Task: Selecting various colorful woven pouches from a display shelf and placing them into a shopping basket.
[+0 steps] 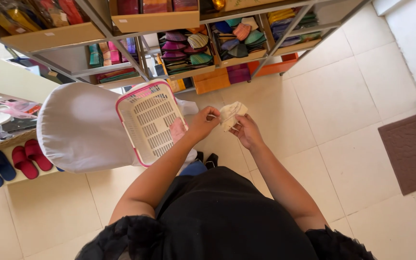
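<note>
While I stood over the tiled floor [343, 110], both of my hands were pinched onto one small cream cloth piece [231, 114]: my left hand [202, 124] gripped its left edge between thumb and fingers, and my right hand [247, 132] held it from below, fingers narrow around the lower edge. The piece hung in the air between them, above bare tile and not over anything that would catch it. My hold was only at the edges, so I judged that a slack pinch on either side could let it flop or drop to the floor, where a pale cloth would pick up dirt.

Just left of my left hand lay a cream basket with a pink rim [146, 120], tipped on a chair in a white cover [80, 127]. A pink scrap [177, 129] rested in its near corner; otherwise I could see only the slotted bottom. Tilted as it was, I thought a nudge from my forearm might slide it off the seat.

Farther out, beyond my fingers, the metal shelves [136, 62] carried cardboard trays: one held folded caps in purple, teal and pink [185, 50], the next more of the same [239, 36]. Well off to the left, red and blue slippers [10, 161] sat in a row.
</note>
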